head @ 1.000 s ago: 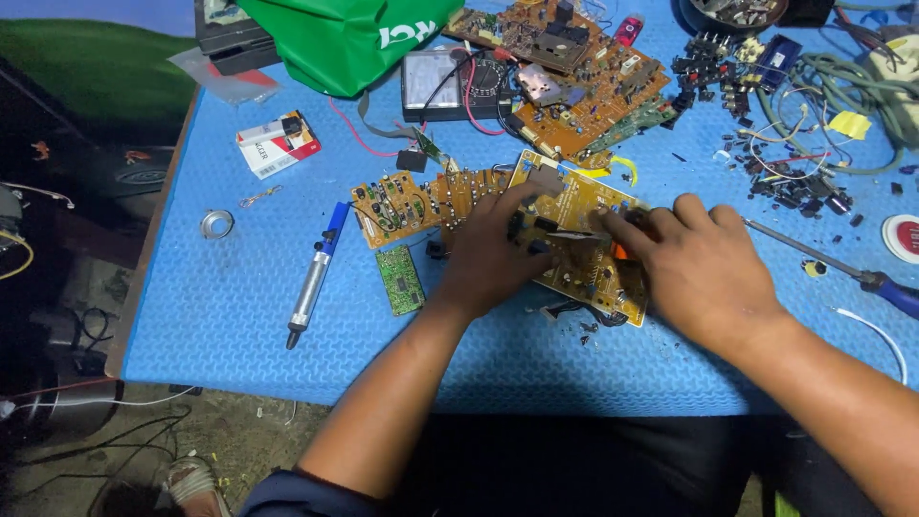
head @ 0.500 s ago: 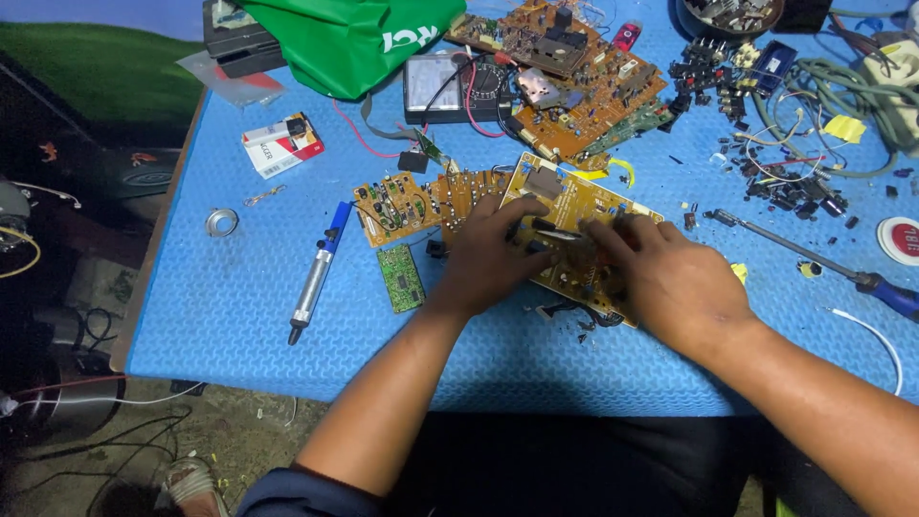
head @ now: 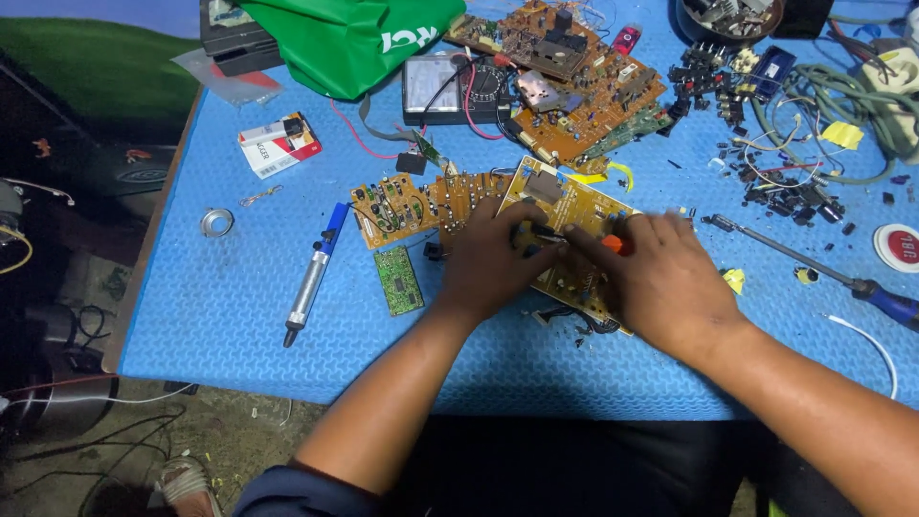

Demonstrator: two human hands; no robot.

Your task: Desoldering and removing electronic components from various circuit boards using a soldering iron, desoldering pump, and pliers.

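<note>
**Two hands on the yellow board**

Your left hand (head: 493, 258) lies on the yellow board (head: 574, 215) with its fingers curled down, so the board stays put on the blue mat (head: 220, 287). It looks like it pinches a small dark part, but the fingers hide it, so you can't be sure. Your right hand (head: 661, 278) sits close beside it, and its fingers bend around something small and orange (head: 616, 245). The two hands almost touch in the middle of the board, likely so one can steady while the other works.

The board lies flat, right in front of you, where both hands reach it with ease. A brown board (head: 402, 206) touches its left edge. A little green board (head: 398, 280) lies just below that one. The pump (head: 311, 278) rests to the left, near but out of the way. The screwdriver (head: 823, 271) lies to the right, apart from your hands.
</note>
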